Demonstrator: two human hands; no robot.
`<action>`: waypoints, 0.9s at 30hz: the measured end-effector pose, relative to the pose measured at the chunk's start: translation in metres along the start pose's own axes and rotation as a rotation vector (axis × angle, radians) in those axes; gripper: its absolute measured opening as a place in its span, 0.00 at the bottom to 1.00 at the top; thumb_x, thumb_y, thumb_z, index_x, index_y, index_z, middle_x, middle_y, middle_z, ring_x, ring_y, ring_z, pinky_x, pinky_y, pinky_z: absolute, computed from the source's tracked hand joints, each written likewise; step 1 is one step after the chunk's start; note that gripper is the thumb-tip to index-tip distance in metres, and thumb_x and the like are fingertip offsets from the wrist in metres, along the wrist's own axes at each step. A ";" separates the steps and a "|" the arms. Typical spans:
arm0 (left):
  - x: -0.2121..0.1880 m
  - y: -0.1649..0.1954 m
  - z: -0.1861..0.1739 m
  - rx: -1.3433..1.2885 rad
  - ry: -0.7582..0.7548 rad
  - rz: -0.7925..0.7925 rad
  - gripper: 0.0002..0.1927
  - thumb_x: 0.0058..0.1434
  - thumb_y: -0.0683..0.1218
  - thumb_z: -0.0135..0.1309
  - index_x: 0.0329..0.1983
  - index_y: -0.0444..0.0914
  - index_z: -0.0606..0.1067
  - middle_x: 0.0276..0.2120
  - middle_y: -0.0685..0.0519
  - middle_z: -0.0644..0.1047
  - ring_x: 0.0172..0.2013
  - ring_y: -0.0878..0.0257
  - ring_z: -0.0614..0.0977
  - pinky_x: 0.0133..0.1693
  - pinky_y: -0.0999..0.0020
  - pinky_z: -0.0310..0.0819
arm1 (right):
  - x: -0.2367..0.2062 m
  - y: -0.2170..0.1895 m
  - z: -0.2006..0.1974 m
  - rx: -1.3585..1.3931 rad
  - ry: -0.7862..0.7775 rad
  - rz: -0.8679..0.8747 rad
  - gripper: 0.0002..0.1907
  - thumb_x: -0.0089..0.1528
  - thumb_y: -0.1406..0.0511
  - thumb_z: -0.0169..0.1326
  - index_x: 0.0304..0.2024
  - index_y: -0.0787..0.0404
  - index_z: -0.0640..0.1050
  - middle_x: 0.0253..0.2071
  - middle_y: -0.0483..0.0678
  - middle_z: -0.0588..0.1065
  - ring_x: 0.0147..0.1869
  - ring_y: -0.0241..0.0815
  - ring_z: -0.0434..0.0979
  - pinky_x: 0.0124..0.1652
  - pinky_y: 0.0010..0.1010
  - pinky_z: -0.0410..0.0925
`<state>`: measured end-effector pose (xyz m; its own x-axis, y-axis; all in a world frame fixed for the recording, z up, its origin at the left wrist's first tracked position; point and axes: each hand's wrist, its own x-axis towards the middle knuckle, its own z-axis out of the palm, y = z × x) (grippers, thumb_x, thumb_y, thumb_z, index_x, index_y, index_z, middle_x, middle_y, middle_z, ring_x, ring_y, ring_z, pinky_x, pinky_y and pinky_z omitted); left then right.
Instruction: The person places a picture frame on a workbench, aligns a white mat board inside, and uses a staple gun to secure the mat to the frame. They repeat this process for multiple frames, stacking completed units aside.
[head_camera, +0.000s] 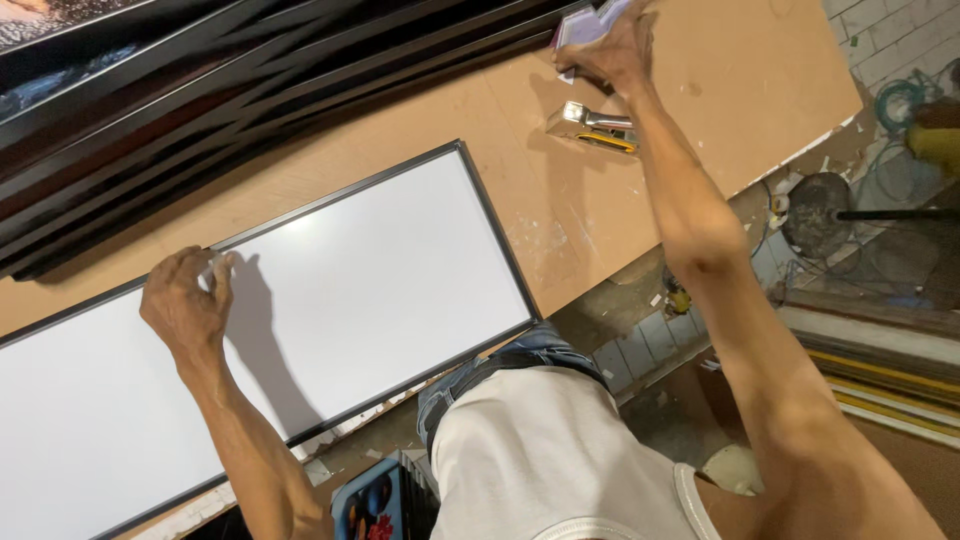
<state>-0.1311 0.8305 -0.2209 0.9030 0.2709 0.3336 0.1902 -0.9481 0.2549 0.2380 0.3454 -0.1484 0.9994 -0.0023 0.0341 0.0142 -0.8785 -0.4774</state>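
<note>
- white shirt (560, 460) sitting nearest the lens
- left hand (185, 305) resting on white panel (350, 290) lying on worktop (590, 200), fingers curled, gripping nothing
- right hand (615, 50) gripping cards (580, 25) above stapler (592, 125)

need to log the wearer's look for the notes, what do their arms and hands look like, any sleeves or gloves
Both arms are bare from the shoulder down, with no sleeves showing. The left hand and right hand wear no gloves, and no watch, band or ring can be seen on either. The person wears a sleeveless white top with a ribbed armhole edge, and blue jeans below it.
</note>
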 end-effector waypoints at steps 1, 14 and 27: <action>-0.007 0.003 0.001 -0.032 -0.001 -0.019 0.08 0.65 0.47 0.68 0.41 0.39 0.83 0.47 0.51 0.83 0.47 0.56 0.83 0.52 0.61 0.78 | 0.002 -0.002 0.005 -0.035 0.039 -0.025 0.67 0.39 0.48 0.79 0.62 0.80 0.55 0.54 0.74 0.70 0.58 0.70 0.71 0.58 0.45 0.69; -0.009 0.057 0.006 -0.162 0.093 0.000 0.06 0.69 0.47 0.66 0.43 0.40 0.84 0.48 0.53 0.84 0.52 0.58 0.84 0.62 0.59 0.77 | 0.017 0.023 0.007 -0.035 0.061 0.005 0.85 0.39 0.47 0.82 0.70 0.79 0.35 0.61 0.73 0.67 0.62 0.64 0.73 0.59 0.41 0.70; 0.042 0.142 0.026 -0.397 -0.033 0.184 0.07 0.66 0.48 0.64 0.42 0.40 0.84 0.44 0.51 0.84 0.49 0.56 0.84 0.58 0.57 0.76 | -0.004 0.053 -0.015 0.118 0.100 -0.050 0.40 0.41 0.46 0.80 0.40 0.63 0.74 0.39 0.50 0.78 0.43 0.47 0.81 0.45 0.35 0.74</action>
<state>-0.0563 0.7032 -0.1938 0.9212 0.0917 0.3782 -0.1320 -0.8407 0.5252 0.2340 0.2916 -0.1609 0.9894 -0.0132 0.1448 0.0729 -0.8168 -0.5723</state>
